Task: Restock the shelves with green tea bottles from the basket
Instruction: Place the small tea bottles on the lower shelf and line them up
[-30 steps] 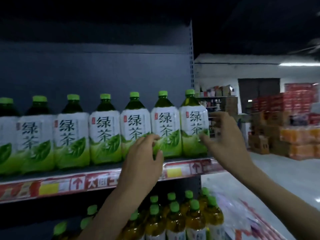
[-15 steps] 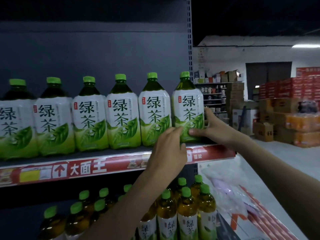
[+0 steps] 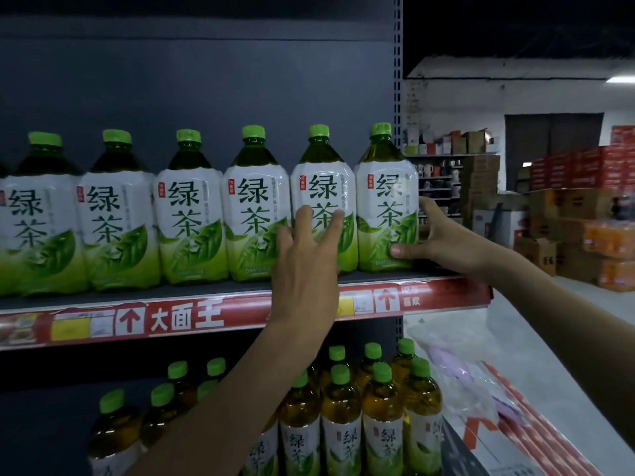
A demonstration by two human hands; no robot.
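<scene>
1. Well left of the left hand (image 3: 305, 255): row of green tea bottles (image 3: 189, 214) upright on the upper shelf (image 3: 206, 286). They stand shoulder to shoulder, labels out, green caps on. Four whole ones sit on that side, plus a sliver at the frame edge.
2. Left hand: fingers straight and spread, not wrapped round anything. Fingertips (image 3: 304, 214) lie flat on the front label of the second-last bottle (image 3: 323, 187), about mid-height. Palm and wrist hang in front of that bottle's lower half and the shelf lip. Thumb side overlaps the neighbour to its left; can't tell if it touches.
3. Just right of that hand: end bottle (image 3: 386, 207), upright, side against the second-last bottle, base level with the rest of the row, at the shelf's right end.
4. Right hand (image 3: 443, 240): clamped on the end bottle from its right side. Thumb (image 3: 400, 250) crosses the lower front; fingers (image 3: 426, 206) curl round the far side at mid-label.
5. Below both hands: red price strip (image 3: 189, 317) along the shelf edge. Under it, small bottles (image 3: 343, 407) of the same tea are packed on the next level, with the left forearm crossing in front of them.
6. Above the right hand: slotted upright post (image 3: 398, 80) at the shelf end.
7. Right of the right hand, well apart: stacked cartons (image 3: 584, 214) on the floor. Under the right forearm: plastic-wrapped pack (image 3: 515, 407), red and white.
</scene>
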